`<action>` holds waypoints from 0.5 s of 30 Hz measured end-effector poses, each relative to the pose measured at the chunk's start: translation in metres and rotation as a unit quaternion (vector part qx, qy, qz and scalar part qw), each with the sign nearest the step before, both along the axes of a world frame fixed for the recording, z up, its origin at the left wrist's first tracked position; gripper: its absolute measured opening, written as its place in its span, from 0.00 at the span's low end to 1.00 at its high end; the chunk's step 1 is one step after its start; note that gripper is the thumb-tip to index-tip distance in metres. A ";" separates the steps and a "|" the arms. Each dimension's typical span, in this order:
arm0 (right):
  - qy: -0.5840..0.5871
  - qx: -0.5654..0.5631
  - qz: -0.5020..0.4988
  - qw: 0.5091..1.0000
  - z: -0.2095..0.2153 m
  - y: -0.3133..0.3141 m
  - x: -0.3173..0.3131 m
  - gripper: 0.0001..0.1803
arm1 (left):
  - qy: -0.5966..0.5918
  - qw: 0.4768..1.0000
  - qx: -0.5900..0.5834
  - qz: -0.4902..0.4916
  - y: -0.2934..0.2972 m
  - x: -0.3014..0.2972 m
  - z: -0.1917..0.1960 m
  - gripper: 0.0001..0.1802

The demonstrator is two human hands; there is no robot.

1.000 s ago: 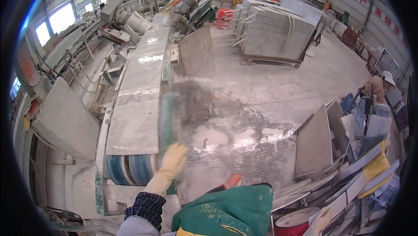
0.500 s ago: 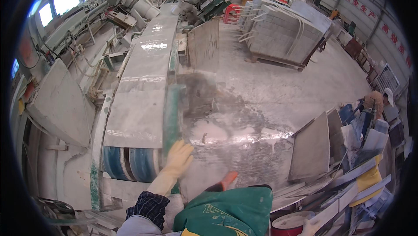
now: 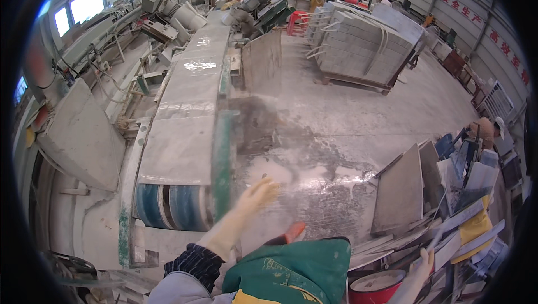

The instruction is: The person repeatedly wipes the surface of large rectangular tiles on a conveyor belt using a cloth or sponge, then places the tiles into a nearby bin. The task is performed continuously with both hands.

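Observation:
My left hand (image 3: 260, 193), in a cream rubber glove, reaches over the wet floor just right of the conveyor's green side rail (image 3: 223, 161). Its fingers look stretched out, a little blurred, with nothing visible in them. At the lower right my right hand (image 3: 423, 266), gloved too, is raised beside a red bucket (image 3: 392, 295) and close to the ends of several grey stone strips (image 3: 445, 249). Its fingers point up, apparently apart; I see nothing gripped. The conveyor belt (image 3: 178, 150) runs away from me over a blue roller (image 3: 188, 207).
Stone slabs (image 3: 399, 192) lean at the right beside piled offcuts and a yellow cloth (image 3: 473, 231). A strapped stack of pale blocks (image 3: 364, 46) stands on a pallet further back. A large slab (image 3: 84, 136) leans at left. Co-workers are at the far end and right.
My left hand has left the conveyor's near edge and moved right over the floor. My right hand has risen from the lower edge to beside the stone strips. The view shifted slightly.

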State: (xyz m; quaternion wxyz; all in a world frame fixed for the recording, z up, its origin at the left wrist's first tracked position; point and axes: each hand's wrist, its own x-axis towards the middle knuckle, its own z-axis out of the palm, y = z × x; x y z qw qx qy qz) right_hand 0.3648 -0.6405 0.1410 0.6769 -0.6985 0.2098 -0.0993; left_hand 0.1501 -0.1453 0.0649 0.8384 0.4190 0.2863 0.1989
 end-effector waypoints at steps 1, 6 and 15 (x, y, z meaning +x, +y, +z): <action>-0.009 0.007 0.079 0.997 0.001 0.024 0.005 0.38 | -0.009 0.999 -0.010 -0.042 -0.013 0.008 0.006 0.22; 0.013 -0.011 0.436 0.900 0.031 0.153 -0.007 0.38 | -0.067 0.986 -0.089 -0.124 -0.058 0.028 0.040 0.23; -0.488 -0.285 0.726 0.393 0.022 0.345 -0.103 0.36 | -0.100 0.968 -0.153 0.174 -0.042 -0.074 0.039 0.26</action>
